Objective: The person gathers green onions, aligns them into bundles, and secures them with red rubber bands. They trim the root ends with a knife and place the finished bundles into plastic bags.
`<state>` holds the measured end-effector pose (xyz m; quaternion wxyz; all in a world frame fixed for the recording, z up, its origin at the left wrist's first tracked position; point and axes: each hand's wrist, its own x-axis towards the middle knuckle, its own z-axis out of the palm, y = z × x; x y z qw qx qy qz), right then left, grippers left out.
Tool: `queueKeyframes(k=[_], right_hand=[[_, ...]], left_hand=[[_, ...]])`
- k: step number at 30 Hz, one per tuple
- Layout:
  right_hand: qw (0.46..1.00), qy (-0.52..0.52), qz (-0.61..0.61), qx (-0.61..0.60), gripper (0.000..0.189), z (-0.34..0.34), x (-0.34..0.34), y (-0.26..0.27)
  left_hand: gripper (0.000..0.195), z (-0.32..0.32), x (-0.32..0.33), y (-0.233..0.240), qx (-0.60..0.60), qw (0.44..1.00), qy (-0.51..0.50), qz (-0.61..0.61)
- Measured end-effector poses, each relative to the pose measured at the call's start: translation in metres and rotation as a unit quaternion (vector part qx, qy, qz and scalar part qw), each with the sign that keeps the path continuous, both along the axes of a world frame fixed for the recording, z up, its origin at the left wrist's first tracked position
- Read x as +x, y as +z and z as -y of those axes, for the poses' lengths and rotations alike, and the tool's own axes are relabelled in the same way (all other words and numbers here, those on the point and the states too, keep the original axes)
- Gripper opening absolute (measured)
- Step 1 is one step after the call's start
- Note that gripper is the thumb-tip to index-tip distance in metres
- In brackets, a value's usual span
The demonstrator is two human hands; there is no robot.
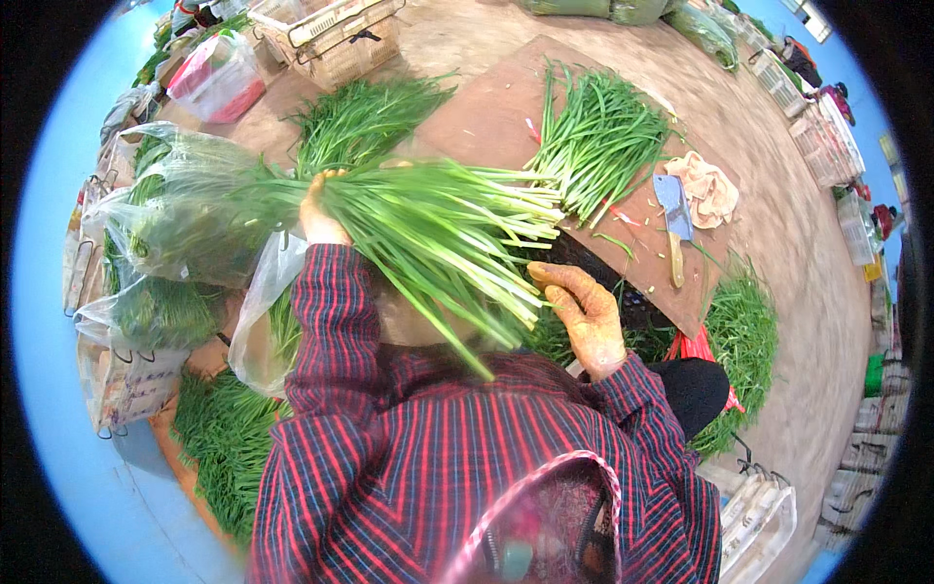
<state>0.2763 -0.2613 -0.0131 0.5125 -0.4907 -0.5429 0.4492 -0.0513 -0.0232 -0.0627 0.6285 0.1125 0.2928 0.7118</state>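
My left hand (321, 215) is closed around a large loose bunch of garlic chives (438, 212), held up in front of my chest. Pale cut stalk ends fan out to the right, while the blurred leafy ends trail left. Just beyond those stalk ends is my right hand (584, 310), thumb and forefinger apart and nothing held between them. On the brown board (481, 109) lies another pile of chives (598, 139). A cleaver (675, 212) with a wooden handle rests there beside a crumpled pinkish cloth (704, 190).
Clear plastic bags of greens (197, 212) stand at left. More chives (372, 117) lie behind the held bunch, and leafy scraps (740, 343) heap up at right. A red plastic bag (693, 350) hangs near my knee. Plastic crates (336, 44) stand at the back.
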Motion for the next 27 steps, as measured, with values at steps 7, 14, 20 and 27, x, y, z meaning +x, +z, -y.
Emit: queueKeyframes(k=[7, 14, 20, 27], right_hand=[[0.982, 0.011, -0.052, -0.184, 0.040, -0.046, -0.025, 0.004], [0.966, -0.024, -0.220, -0.134, 0.025, -0.060, -0.059, -0.008], [0.946, 0.010, -0.297, -0.130, 0.059, -0.050, -0.039, -0.025], [0.947, 0.169, -0.230, -0.151, 0.073, 0.017, -0.015, -0.050]], left_hand=[[0.014, -0.003, 0.000, -0.001, -0.012, 0.999, 0.021, 0.035], [0.012, 0.001, 0.001, -0.001, 0.030, 0.998, -0.004, 0.049], [0.014, 0.003, 0.008, 0.007, -0.007, 0.999, 0.041, 0.015], [0.014, 0.006, 0.005, 0.006, -0.019, 0.997, 0.026, 0.063]])
